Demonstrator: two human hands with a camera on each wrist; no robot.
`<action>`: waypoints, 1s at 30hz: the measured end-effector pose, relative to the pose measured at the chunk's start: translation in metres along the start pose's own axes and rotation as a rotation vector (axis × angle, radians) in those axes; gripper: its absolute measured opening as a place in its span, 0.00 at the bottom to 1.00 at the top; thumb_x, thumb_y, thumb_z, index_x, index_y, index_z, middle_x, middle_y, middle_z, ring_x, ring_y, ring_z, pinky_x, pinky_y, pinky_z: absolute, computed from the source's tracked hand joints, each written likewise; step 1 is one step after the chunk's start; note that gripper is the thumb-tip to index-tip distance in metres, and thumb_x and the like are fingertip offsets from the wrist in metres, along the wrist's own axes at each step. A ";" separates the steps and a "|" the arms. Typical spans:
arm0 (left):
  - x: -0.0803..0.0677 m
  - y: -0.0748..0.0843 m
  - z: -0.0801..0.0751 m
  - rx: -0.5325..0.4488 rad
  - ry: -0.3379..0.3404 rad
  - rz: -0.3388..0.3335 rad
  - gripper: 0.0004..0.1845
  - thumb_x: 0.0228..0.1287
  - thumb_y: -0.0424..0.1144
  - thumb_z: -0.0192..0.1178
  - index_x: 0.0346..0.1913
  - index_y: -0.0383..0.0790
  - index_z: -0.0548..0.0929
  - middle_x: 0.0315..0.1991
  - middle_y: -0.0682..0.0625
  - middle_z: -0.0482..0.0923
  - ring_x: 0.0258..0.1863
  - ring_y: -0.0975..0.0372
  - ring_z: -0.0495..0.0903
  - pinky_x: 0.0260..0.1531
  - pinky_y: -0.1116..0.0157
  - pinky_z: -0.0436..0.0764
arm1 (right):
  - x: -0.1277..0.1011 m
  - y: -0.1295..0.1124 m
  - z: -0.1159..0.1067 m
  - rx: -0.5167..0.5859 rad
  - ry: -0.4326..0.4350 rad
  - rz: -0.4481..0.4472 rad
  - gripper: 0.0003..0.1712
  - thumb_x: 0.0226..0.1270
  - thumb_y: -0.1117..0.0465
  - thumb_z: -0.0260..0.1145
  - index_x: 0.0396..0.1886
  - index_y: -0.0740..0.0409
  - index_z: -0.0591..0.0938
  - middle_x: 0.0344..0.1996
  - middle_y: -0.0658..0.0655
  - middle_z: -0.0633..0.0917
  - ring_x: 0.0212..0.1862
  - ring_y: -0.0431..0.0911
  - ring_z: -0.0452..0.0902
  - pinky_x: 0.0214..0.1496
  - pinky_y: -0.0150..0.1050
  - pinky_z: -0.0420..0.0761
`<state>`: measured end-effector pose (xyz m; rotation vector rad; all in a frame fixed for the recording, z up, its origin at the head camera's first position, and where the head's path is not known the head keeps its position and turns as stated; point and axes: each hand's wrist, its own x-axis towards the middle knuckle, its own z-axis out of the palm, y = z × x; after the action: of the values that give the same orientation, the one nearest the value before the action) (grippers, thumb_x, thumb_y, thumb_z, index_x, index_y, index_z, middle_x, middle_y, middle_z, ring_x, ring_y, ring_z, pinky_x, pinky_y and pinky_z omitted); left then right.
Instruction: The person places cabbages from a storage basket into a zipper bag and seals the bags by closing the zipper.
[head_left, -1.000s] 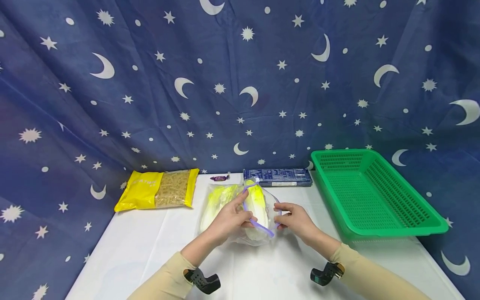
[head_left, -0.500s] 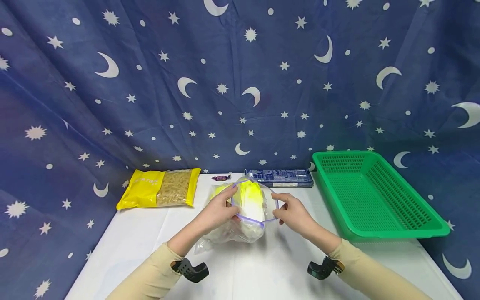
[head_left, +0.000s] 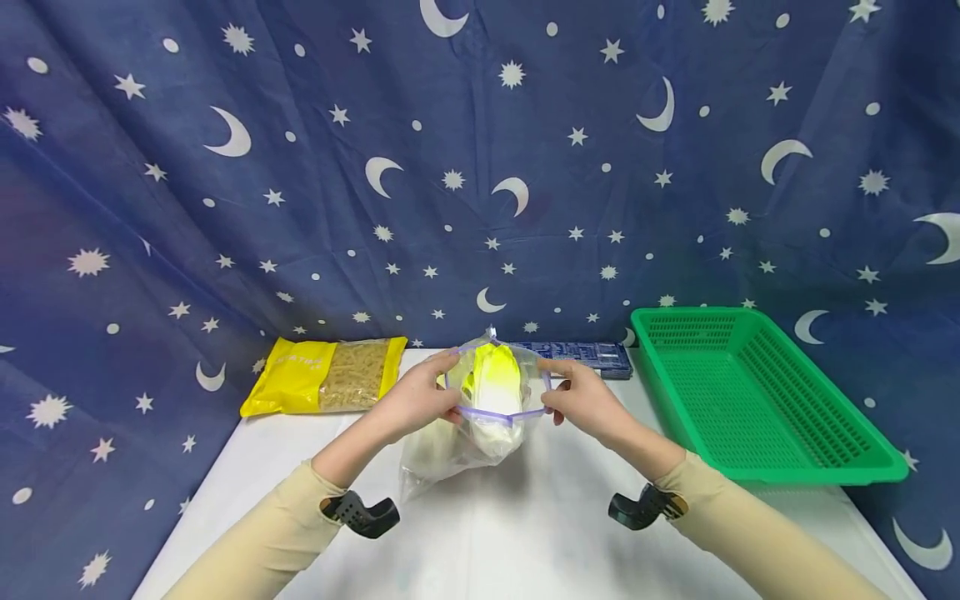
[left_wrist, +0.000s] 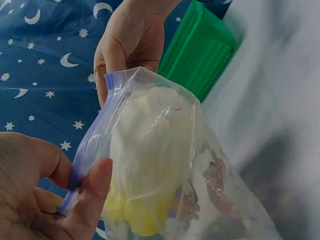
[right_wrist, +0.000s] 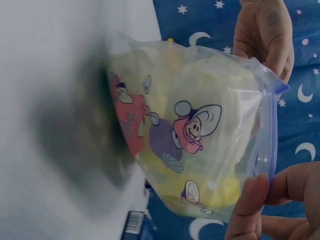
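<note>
Clear plastic zip bag (head_left: 480, 417) with pale yellow-white cabbage (head_left: 491, 392) inside hangs just above the tabletop (head_left: 525, 533). My left hand (head_left: 416, 404) and right hand (head_left: 585, 404) each have a pinching grip on one end of its purple zip rim, I judge to spread the mouth. The pasta packet (head_left: 326, 387) lies left, the green basket (head_left: 757, 400) right.

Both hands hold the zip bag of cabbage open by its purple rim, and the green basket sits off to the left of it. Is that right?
Not quite. The left hand and right hand do hold the zip bag of cabbage by its purple rim, but the green basket sits to the right of it, as the head view shows. On the left lies a yellow pasta packet.
</note>
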<state>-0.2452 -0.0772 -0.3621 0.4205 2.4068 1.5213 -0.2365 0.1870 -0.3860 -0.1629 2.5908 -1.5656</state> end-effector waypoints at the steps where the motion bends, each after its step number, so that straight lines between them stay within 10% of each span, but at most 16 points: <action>1: 0.000 0.002 -0.002 -0.014 -0.004 0.001 0.39 0.62 0.26 0.55 0.78 0.30 0.60 0.81 0.43 0.53 0.24 0.59 0.83 0.33 0.64 0.87 | 0.001 -0.002 -0.001 0.006 -0.004 0.002 0.36 0.62 0.70 0.64 0.73 0.64 0.73 0.47 0.64 0.81 0.24 0.50 0.78 0.28 0.37 0.76; 5: 0.001 0.011 -0.008 -0.064 -0.006 -0.005 0.39 0.63 0.26 0.53 0.79 0.31 0.58 0.81 0.44 0.53 0.24 0.58 0.84 0.34 0.65 0.88 | 0.006 -0.011 -0.008 0.027 -0.020 0.015 0.37 0.62 0.70 0.63 0.74 0.64 0.71 0.34 0.63 0.83 0.25 0.50 0.78 0.32 0.37 0.80; 30: 0.008 0.036 -0.019 -0.305 0.046 -0.007 0.40 0.67 0.27 0.48 0.82 0.37 0.51 0.83 0.49 0.45 0.31 0.57 0.77 0.43 0.63 0.88 | 0.026 -0.064 -0.039 0.099 -0.041 0.068 0.37 0.65 0.70 0.62 0.76 0.62 0.69 0.61 0.67 0.77 0.32 0.52 0.77 0.36 0.38 0.87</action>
<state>-0.2563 -0.0754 -0.3217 0.3135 2.1538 1.8733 -0.2662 0.1878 -0.3124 -0.0956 2.4546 -1.6443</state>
